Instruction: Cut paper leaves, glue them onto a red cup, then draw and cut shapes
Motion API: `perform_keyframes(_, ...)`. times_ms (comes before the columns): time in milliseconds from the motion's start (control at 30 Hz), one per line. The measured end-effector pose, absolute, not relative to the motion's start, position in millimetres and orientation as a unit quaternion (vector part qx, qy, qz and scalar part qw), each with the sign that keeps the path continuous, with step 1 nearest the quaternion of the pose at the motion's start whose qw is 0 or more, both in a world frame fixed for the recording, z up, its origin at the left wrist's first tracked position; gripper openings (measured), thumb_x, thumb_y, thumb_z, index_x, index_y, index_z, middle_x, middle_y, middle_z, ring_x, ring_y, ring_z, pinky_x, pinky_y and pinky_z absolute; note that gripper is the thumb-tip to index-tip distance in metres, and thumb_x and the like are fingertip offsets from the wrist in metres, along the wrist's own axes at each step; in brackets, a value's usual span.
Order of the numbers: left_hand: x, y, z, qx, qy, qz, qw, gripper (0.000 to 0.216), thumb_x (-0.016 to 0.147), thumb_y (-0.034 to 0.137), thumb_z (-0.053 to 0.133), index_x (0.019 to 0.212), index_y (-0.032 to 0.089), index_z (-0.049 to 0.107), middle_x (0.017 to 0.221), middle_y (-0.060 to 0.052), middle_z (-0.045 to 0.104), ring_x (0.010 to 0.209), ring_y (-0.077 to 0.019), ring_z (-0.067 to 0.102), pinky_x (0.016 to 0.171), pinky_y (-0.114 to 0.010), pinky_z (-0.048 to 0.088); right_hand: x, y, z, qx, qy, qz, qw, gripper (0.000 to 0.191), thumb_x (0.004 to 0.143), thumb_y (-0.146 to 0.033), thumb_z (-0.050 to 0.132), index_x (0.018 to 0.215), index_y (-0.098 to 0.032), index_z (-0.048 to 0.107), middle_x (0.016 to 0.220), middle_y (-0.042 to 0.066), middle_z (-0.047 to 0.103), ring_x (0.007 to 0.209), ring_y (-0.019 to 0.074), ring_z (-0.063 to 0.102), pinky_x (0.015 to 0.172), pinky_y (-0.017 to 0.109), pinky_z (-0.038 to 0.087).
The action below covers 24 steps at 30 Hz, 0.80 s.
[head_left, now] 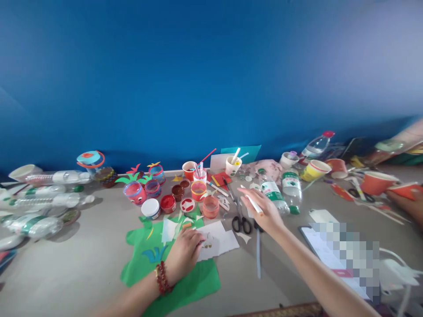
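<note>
My left hand [185, 253], with red bead bracelets [161, 277] on its wrist, rests with curled fingers on a white paper sheet [220, 240] bearing small drawn marks. An orange cap-like piece [187, 225] shows at its knuckles; whether the hand grips it is hard to tell. My right hand [266, 213] is raised to the right of the paper, closed around a white marker [254, 203] with an orange end. Beneath the sheet lies green paper [205, 279], with a blue leaf-shaped cutout [155, 254] on it. Black-handled scissors [242, 224] lie between my hands.
Paint jars [168, 203] and a decorated red cup [135, 193] stand behind the green paper. Plastic bottles lie at the left [36, 224] and right [291, 191]. A clipboard [330, 259] is at the right front. Another person's hand [411, 204] is at the far right.
</note>
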<state>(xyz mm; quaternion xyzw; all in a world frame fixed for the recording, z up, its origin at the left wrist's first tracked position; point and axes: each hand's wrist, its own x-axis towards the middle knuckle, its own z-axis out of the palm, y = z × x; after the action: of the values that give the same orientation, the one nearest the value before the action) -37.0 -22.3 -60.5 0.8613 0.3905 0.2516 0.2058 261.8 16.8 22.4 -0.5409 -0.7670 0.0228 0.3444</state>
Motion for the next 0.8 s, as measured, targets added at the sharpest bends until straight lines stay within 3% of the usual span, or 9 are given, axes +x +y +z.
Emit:
perform_keyframes(433, -34.2, -21.8, -54.9, 0.887, 0.401, 0.19, 0.125, 0.037, 0.077, -0.002, 0.044, 0.103, 0.019, 0.061, 0.092, -0.007, 0.066, 0.089, -0.024, 0.06, 0.087, -0.045, 0.048, 272.0, 40.1, 11.8, -0.525, -0.781, 0.035, 0.337, 0.034, 0.095, -0.032, 0.049, 0.128, -0.023, 0.056, 0.112, 0.01, 0.071, 0.101, 0.0245, 0.067, 0.085, 0.038, 0.054)
perform_keyframes(600, -38.4, -16.2, -37.1, 0.895, 0.403, 0.166, 0.099, 0.023, 0.088, 0.009, 0.045, 0.09, 0.017, 0.066, 0.084, -0.009, 0.066, 0.084, -0.025, 0.061, 0.081, -0.043, 0.05, 271.9, 36.4, 10.1, -0.528, -0.772, 0.052, 0.349, 0.031, 0.098, -0.034, 0.044, 0.121, -0.023, 0.06, 0.114, 0.01, 0.07, 0.101, 0.0242, 0.067, 0.086, 0.037, 0.053)
perform_keyframes(700, -56.6, -0.7, -17.0, 0.873, 0.427, 0.207, 0.111, 0.024, 0.093, 0.016, 0.045, 0.096, 0.018, 0.069, 0.09, -0.009, 0.068, 0.087, -0.0235, 0.062, 0.08, -0.039, 0.049, 269.1, 31.8, 11.4, -0.524, -0.76, 0.077, 0.377, 0.029, 0.098, -0.035, 0.043, 0.114, -0.023, 0.064, 0.11, 0.008, 0.071, 0.097, 0.0236, 0.068, 0.084, 0.035, 0.053)
perform_keyframes(800, -81.0, 18.5, 4.6, 0.848, 0.459, 0.24, 0.113, 0.024, 0.094, 0.021, 0.047, 0.094, 0.019, 0.071, 0.089, -0.008, 0.068, 0.085, -0.0212, 0.062, 0.078, -0.035, 0.048, 263.1, 23.4, 12.7, -0.526, -0.725, 0.149, 0.42, 0.024, 0.095, -0.036, 0.047, 0.105, -0.021, 0.063, 0.087, 0.005, 0.071, 0.074, 0.0194, 0.068, 0.066, 0.029, 0.052)
